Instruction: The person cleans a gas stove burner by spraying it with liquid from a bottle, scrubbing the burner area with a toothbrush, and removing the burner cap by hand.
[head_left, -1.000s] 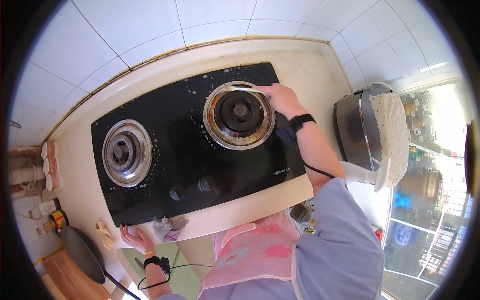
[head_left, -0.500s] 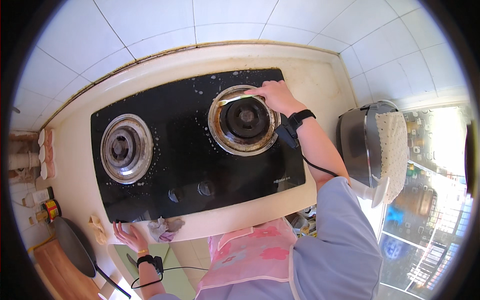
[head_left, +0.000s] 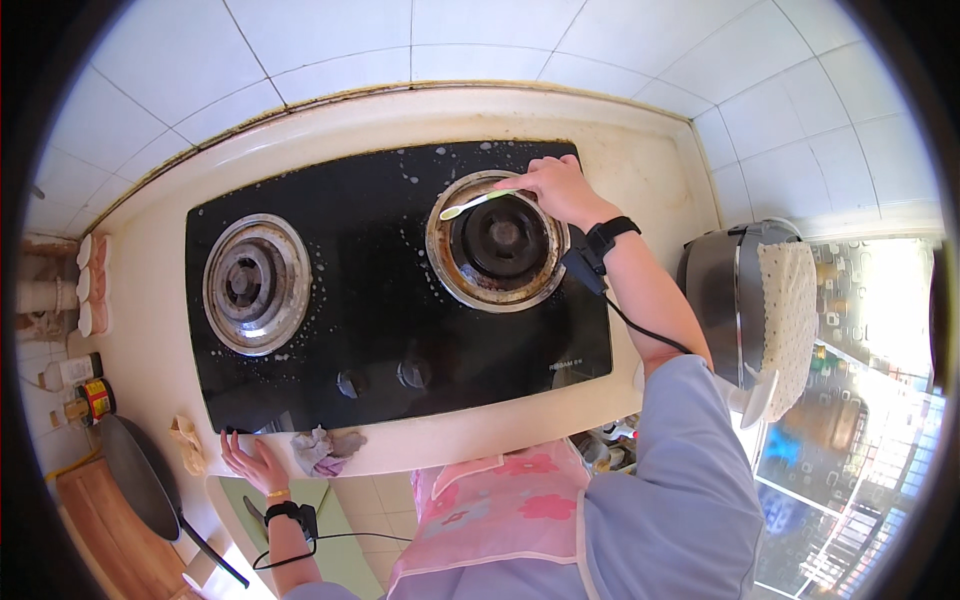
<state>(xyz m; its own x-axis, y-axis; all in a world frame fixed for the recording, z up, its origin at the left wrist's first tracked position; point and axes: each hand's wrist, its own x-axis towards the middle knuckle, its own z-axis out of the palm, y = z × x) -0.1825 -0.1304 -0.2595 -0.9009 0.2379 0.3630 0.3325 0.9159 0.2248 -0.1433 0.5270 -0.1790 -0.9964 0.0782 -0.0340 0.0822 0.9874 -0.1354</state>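
Observation:
My right hand (head_left: 560,188) is closed around a slim green-and-white toothbrush (head_left: 480,203). Its head rests over the upper left part of the right burner's metal ring (head_left: 437,250), which is stained brown. A dark burner cap (head_left: 505,235) sits inside that ring. My left hand (head_left: 256,466) lies with fingers apart at the front left edge of the black glass gas stove (head_left: 360,270). Beside it on the counter edge is a crumpled greyish-purple cloth (head_left: 326,452). White foamy spots dot the glass around both burners, the left burner (head_left: 257,284) included.
A grey rice cooker (head_left: 712,290) with a dotted cloth stands to the right. At the lower left are a black frying pan (head_left: 140,475), a wooden board (head_left: 115,525), a beige cloth (head_left: 187,445) and several bottles. White tiles (head_left: 480,60) rise behind the counter.
The toothbrush has shifted slightly on the burner ring, its head now showing more plainly. The whole view has moved a little. My left hand stays at the stove's front edge.

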